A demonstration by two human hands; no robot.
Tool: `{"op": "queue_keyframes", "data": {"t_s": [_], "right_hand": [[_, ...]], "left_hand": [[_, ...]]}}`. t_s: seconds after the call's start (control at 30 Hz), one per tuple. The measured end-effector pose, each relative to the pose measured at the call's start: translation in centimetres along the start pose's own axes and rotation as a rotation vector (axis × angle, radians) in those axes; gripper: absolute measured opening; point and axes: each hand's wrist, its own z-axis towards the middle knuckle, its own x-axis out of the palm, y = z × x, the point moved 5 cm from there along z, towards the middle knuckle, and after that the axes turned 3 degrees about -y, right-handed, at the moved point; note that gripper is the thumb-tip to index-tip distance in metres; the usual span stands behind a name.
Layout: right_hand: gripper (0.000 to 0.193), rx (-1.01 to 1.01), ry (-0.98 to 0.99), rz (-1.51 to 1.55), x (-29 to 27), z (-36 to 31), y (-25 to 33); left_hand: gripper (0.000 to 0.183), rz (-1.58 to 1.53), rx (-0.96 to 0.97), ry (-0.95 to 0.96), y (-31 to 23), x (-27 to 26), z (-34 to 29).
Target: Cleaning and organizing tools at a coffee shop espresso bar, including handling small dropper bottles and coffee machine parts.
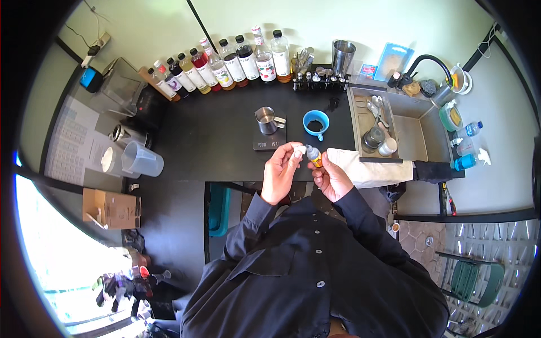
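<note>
Both hands meet over the near edge of the tabletop (197,135), close to the middle. The left hand (280,173) pinches a small white cap (300,149) between thumb and fingertips. The right hand (333,179) is curled around a small squeeze bottle (314,157) with a yellow label, gripping it between thumb and fingers. The bottle is tilted, its nozzle end pointing far and left, right beside the cap; whether the two touch is too small to tell.

Just beyond the hands, to the left, a black digital scale (264,145) carries a steel milk pitcher (265,123), its handle toward the right. Right of the scale, and apart from it, a blue cup (308,116) holds dark contents, its handle pointing near. A cream cloth (377,176) hangs over the near edge, just right of the right hand, with a black cloth (431,172) beside it.

Farther right is a steel sink (410,125); spoons (376,107) and a white container (387,147) lie in its left part. A black gooseneck faucet (434,58) arches at its far side. Along the far wall stands a row of syrup bottles (246,61), with a steel shaker tin (342,57) to their right. On the left are a blender (119,93) and a translucent plastic jug (143,159).
</note>
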Motion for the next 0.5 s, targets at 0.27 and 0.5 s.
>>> {"op": "queue_keyframes", "data": {"t_s": [0.27,0.5], "right_hand": [[0.037,0.106,0.108,-0.103,-2.8,-7.2,-1.7],[0.031,0.075,0.200,-0.263,-2.5,-11.4,-3.4]], "left_hand": [[0.024,0.085,0.003,-0.240,-1.6,4.0,-8.9],[0.020,0.341,-0.016,-0.339,-4.0,4.1,-15.1]]}}
